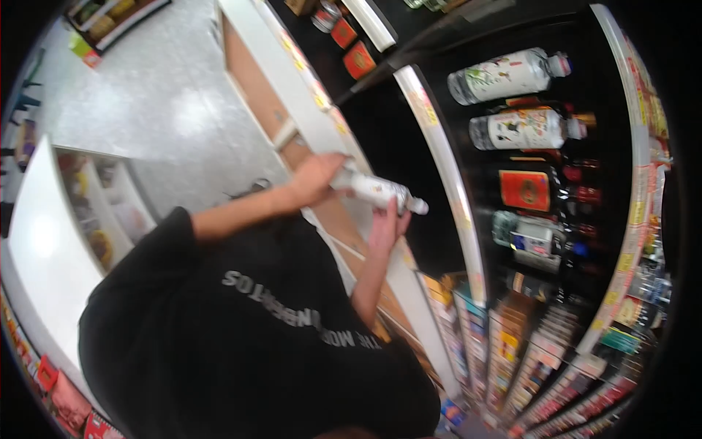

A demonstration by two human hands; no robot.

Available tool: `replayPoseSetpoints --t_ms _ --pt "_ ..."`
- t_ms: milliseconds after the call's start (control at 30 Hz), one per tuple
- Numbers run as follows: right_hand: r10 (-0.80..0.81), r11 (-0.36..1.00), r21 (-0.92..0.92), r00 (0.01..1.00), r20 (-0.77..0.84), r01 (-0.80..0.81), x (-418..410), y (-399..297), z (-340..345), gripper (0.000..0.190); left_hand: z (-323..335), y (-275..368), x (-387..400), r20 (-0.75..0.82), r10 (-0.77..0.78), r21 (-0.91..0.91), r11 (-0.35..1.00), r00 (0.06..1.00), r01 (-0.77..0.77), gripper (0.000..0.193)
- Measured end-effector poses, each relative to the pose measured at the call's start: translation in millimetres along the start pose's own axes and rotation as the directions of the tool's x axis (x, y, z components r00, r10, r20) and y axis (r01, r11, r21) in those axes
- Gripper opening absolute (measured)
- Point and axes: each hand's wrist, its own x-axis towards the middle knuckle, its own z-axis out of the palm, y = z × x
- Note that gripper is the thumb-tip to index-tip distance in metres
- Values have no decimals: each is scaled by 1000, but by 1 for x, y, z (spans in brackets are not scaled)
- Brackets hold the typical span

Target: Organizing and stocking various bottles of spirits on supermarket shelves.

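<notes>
A clear bottle with a white label (378,189) lies tilted between my hands, its pale cap pointing right. My left hand (318,178) holds the base end. Near the cap end, my right hand (390,225) has its fingers against the underside and side of the bottle. Both hands are in front of the lower shelf, and they look somewhat blurred. On the dark shelf to the right are two similar bottles with white labels (502,76) (518,130), a dark bottle with a red label (525,190), and a clear bottle with a pale label (532,243).
Price-tag rails (444,164) edge the black shelves. Rows of small packs (507,340) fill the shelving at lower right. A white cabinet or display unit (49,236) stands at left, beside the grey floor (164,99). Another stocked display (109,24) is at upper left.
</notes>
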Motion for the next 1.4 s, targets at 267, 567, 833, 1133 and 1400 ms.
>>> replayPoseSetpoints --t_ms 267,567,833,1133,1400 --pt "-190 964 -214 970 -150 156 74 -45 52 75 19 -68 -2 415 -338 450 883 845 133 61" --pt "-308 804 -531 951 10 266 188 -21 107 47 28 -71 6 645 -451 657 740 616 -146 66" --pt "-411 417 -780 862 297 468 265 -3 105 53 36 -75 5 630 -489 673 731 603 -110 74" --pt "-339 269 -871 887 313 411 293 10 111 55 32 -78 26 719 -562 645 759 409 -90 91" --pt "-303 -232 -930 887 348 285 240 -2 142 71 22 -84 14 739 -476 606 778 477 -164 78"
